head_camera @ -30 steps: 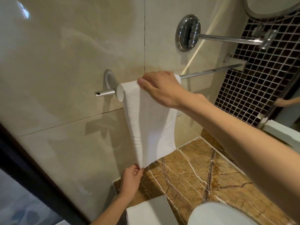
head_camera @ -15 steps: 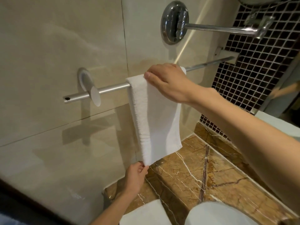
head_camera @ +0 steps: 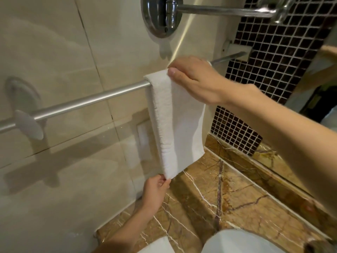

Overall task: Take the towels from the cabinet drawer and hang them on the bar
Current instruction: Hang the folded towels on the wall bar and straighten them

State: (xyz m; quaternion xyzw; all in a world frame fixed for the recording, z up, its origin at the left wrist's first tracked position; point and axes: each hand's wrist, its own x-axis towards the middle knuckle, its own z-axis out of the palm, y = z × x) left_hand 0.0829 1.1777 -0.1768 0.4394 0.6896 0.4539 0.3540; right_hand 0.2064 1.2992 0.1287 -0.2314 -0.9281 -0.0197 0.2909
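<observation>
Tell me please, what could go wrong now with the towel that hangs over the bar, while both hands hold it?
1. The left hand pinches the lower corner of the towel; a hard downward tug could drag it off the bar, unless the right hand on top holds it down.
2. The lower edge runs slanted, so the towel may hang crooked once released.

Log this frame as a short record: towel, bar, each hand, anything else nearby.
towel: white, draped over the bar, hanging down
bar: silver, wall-mounted, bare left of the towel
right hand: holds the towel's top at the bar
left hand: pinches the towel's bottom corner
nearby: folded towel on marble counter, partly cut off
</observation>
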